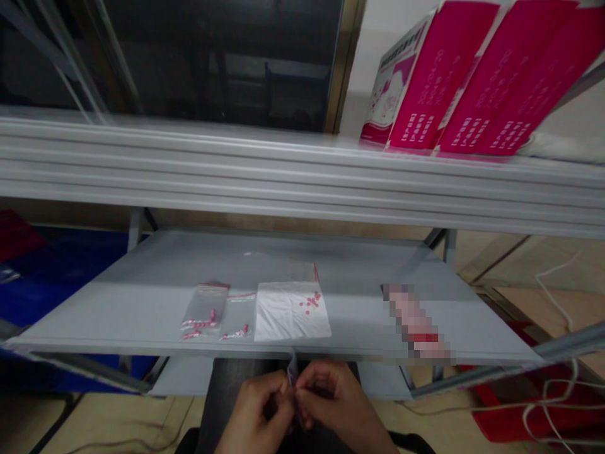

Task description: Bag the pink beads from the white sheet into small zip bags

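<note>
Just below the table's front edge, my left hand [265, 402] and my right hand [334, 398] meet, both closed. Between their fingertips they pinch a small plastic bag [292, 367], seen nearly edge-on, with a trace of red at its side; its contents are hidden. Beyond them on the table lies a white sheet [278, 312] bearing several small red tablets [313, 300] on its right half. To its left rest clear zip bags [208, 306] and another clear zip bag [240, 315], with red tablets gathered at their bottoms.
The grey table [359, 271] spans the middle. A pixelated pink, elongated item [416, 321] lies on its right side. Above runs a metal shelf edge [283, 173], with upright magenta boxes [439, 82] at right. White cables [562, 384] and a red bin [505, 416] are low on the right.
</note>
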Demonstrator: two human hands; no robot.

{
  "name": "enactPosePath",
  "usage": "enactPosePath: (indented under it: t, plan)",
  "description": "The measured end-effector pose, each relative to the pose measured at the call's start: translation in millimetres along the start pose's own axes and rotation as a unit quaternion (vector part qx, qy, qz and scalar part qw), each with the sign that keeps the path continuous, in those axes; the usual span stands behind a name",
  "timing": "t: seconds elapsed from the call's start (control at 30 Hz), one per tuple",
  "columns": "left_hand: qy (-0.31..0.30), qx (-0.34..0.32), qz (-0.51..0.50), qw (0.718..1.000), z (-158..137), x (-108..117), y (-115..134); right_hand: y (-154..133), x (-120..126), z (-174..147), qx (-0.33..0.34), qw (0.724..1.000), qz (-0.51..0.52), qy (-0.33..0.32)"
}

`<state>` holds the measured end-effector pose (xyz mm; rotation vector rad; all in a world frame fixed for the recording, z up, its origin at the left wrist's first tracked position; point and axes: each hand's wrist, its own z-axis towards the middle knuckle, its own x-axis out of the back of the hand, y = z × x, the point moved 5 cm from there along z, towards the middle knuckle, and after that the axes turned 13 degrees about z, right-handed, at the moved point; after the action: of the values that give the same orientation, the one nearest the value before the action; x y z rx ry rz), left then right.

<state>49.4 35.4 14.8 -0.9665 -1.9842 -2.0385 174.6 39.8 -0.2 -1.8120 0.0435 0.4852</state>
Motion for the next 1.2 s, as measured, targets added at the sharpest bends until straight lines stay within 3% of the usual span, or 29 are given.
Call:
enactPosePath:
  t: [0.1,0.23,0.33,0.5,0.6,0.73,1.0,1.2]
  plan:
    - [0.013,-0.015,0.090,0.996,-0.1,-1.2,0.1,-8.3,-2.1,-5.6,0.052,0.986,-0.150,0.054]
    - [0.059,-0.029,0.194,0.979,-0.4,2.3,2.1,-22.2,-2.7,-13.4,0.106,0.932,-0.321,0.131]
    - [0.116,-0.068,0.234,0.963,-3.9,9.2,6.3,-32.1,-0.5,-17.1,0.127,0.916,-0.345,0.158]
    - [0.236,-0.218,0.216,0.922,-11.9,22.7,19.9,-46.4,-1.3,-20.4,0.175,0.922,-0.313,0.146]
    - [0.213,-0.252,0.212,0.920,-8.5,17.8,17.9,-47.9,-4.4,-20.3,0.169,0.935,-0.292,0.110]
    - [0.208,-0.239,0.163,0.934,-3.6,11.8,13.8,-49.9,-4.8,-21.6,0.161,0.942,-0.275,0.107]
    - [0.154,-0.195,-0.024,0.968,4.9,1.6,9.7,-55.3,-7.0,-22.4,0.192,0.940,-0.270,0.084]
    - [0.056,-0.149,-0.192,0.968,11.0,-5.6,-7.2,-63.8,-8.2,-27.9,0.209,0.936,-0.280,0.035]
